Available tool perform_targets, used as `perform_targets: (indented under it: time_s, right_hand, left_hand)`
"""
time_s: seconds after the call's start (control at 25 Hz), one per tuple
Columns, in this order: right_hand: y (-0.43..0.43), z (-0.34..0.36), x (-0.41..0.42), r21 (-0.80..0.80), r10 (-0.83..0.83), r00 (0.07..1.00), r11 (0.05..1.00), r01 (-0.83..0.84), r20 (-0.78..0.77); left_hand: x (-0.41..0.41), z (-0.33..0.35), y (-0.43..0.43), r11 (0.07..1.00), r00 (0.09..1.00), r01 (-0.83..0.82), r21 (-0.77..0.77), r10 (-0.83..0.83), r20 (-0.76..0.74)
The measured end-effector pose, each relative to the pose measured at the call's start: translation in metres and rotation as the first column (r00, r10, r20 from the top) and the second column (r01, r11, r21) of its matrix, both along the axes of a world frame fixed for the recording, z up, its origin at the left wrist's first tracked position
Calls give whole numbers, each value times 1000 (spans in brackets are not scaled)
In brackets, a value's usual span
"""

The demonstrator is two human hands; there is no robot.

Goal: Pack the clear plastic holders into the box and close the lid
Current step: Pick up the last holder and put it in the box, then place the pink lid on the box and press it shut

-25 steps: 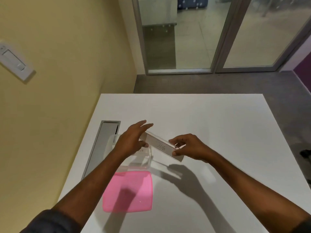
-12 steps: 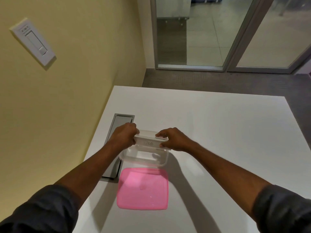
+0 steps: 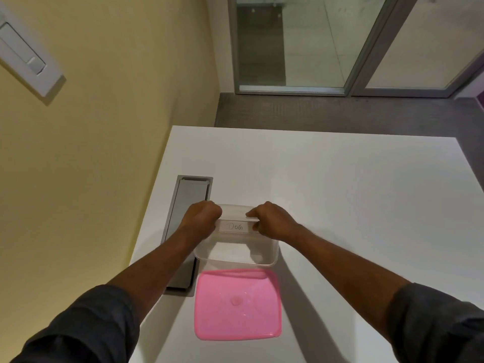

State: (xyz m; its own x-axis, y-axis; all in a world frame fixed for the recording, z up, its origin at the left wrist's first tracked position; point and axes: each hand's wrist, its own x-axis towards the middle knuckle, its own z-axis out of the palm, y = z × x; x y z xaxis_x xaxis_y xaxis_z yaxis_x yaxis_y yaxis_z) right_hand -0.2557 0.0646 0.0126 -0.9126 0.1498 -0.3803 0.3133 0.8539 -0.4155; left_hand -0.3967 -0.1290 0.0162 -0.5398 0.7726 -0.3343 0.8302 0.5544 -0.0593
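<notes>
A clear plastic holder [image 3: 235, 226] with a white card reading "Dog" is held level over the far side of the clear plastic box [image 3: 262, 260]. My left hand [image 3: 201, 218] grips its left end and my right hand [image 3: 269, 221] grips its right end. The open box stands on the white table [image 3: 340, 205]. Its pink lid [image 3: 238, 305] lies flat on the table just in front of the box, nearer to me.
A grey cable hatch [image 3: 186, 205] is set into the table along its left edge, touching the box's left side. A yellow wall with a white switch plate [image 3: 26, 61] runs along the left. Glass doors [image 3: 314, 43] stand beyond the table's far edge.
Both hands turned the holder from a slant to level and brought it over the box's far side. My left hand went from open fingers to a grip on its end.
</notes>
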Motion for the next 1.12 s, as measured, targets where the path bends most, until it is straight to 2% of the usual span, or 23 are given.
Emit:
perform_targets:
  time_s: [0.28,0.64,0.68,0.76,0.8,0.84,0.92,0.96,1.04,1.08,1.12]
  right_hand:
    - [-12,-25,2,158,49,999,986,-50,11]
    - [-17,-26,5,170,74,997,983,-71,-12]
    - [-16,-22,6,159,63,997,986,-57,-34]
    - [-16,-13,11,127,23,992,992,-8,-122]
    - [-15,-9,17,91,-25,982,995,43,-189]
    - [-13,-5,25,30,-103,961,993,115,-255]
    - [-9,2,45,-128,-304,886,952,277,-349]
    - [-8,4,57,-203,-401,838,915,349,-369]
    - [-7,1,85,-307,-567,749,821,481,-343]
    - [-8,-4,99,-325,-631,717,772,546,-296]
    - [-12,-10,114,-330,-677,699,730,599,-230]
  left_hand:
    - [-8,-21,5,994,994,111,-13,-111,9]
    - [-8,-26,4,996,995,88,-19,-86,58]
    - [-7,-23,4,998,995,60,6,-61,84]
    - [-2,-12,0,979,978,-99,180,62,198]
    - [2,-4,-4,918,949,-233,320,142,282]
    - [9,3,-10,807,905,-375,456,210,371]
    - [27,9,-31,510,769,-634,581,338,543]
    - [37,9,-43,345,661,-750,564,401,634]
    - [61,1,-71,39,385,-906,422,490,782]
    - [73,-7,-85,-52,272,-937,346,512,815]
    - [86,-16,-98,-93,182,-958,270,530,828]
